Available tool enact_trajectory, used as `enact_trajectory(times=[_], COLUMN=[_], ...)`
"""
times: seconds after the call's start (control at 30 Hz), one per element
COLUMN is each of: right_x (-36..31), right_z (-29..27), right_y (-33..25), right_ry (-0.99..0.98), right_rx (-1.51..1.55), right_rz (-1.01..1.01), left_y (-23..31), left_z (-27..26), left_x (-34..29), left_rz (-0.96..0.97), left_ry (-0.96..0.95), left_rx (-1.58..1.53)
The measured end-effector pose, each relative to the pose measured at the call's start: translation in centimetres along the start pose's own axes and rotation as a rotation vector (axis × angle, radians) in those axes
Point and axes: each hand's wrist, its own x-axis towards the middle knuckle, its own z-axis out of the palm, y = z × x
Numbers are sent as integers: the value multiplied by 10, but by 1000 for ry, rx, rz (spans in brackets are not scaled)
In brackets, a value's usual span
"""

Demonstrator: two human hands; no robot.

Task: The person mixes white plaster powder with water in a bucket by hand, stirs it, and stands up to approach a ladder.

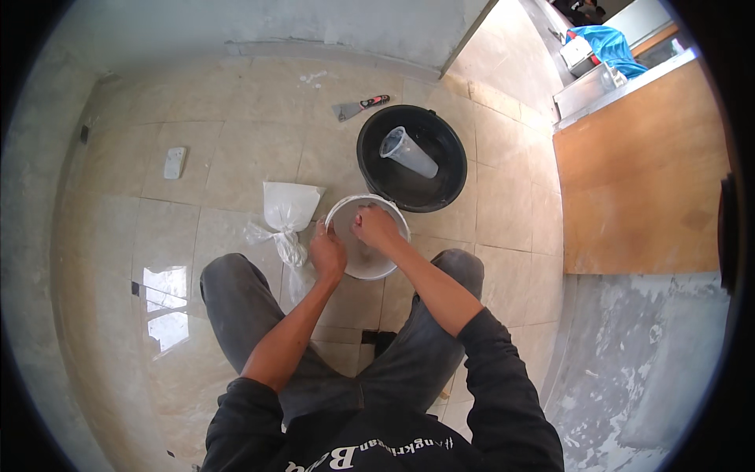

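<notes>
**White bucket [384,274] on the tiled floor [244,157], both hands at it**

The bucket stands ahead of the person, between the knees. The left hand [327,250] is at its nine o'clock, its grip narrow on the rim. The right hand [376,224] reaches inside, fingers curled in; whether that grip holds anything, I cannot tell.

From the bucket, a knotted bag [291,206] of white material lies near, toward ten o'clock. A black basin [450,182] sits just beside it at one o'clock, a translucent cup [413,155] lying inside. Farther out are a scraper [362,107] at twelve, a small white block [174,163] toward ten, and a wooden panel [641,169] between two and three.
</notes>
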Motion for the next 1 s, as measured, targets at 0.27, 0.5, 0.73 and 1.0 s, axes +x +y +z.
enact_trajectory(times=[0.27, 0.5, 0.73, 1.0], right_x=[-32, -28, -34, -35], right_z=[-14, 20, 9, 16], right_y=[10, 17, 26, 19], right_ry=[242, -26, -156, -158], right_rx=[37, 47, -7, -253], right_rz=[-77, -314, -287, -130], left_y=[-1, 4, 4, 9], left_z=[11, 5, 5, 4], left_x=[3, 2, 1, 0], left_rz=[29, -25, -19, -35], left_ry=[64, 5, 2, 0], left_rx=[-31, -16, -3, -3])
